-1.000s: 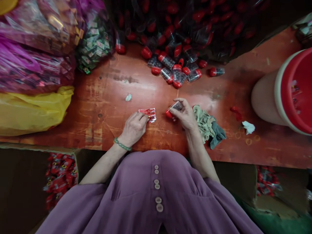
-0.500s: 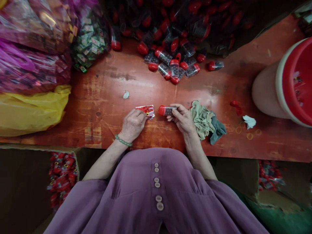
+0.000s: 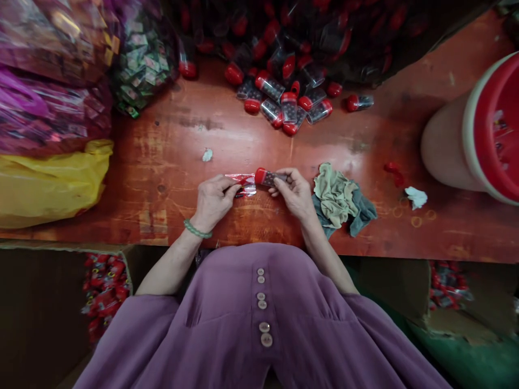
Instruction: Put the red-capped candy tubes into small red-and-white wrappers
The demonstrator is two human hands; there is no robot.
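My left hand (image 3: pixel 217 201) pinches a small shiny red printed wrapper (image 3: pixel 246 185) by its left end, just above the table. In my right hand (image 3: pixel 294 192) is a small clear tube with a red cap (image 3: pixel 270 177), lying sideways with the cap pointing left. The cap meets, or nearly meets, the wrapper's right edge; whether it has entered cannot be seen. Beyond my hands lies a pile of similar red-capped tubes (image 3: pixel 289 108). A crumpled green cloth (image 3: pixel 335 194) rests to the right of my right hand.
Plastic bags of small packets (image 3: pixel 141 65) and a yellow bag (image 3: pixel 57 183) fill the left side. A white bucket with a red top (image 3: pixel 454 135) stands at right, near rubber bands (image 3: pixel 416 222) and a white scrap (image 3: pixel 416 198). Cardboard boxes with red items (image 3: pixel 106 292) sit below the table edge.
My right hand has moved the tube left, up to the wrapper. My left hand has shifted slightly left and now shows more of the wrapper, its open end facing the cap.
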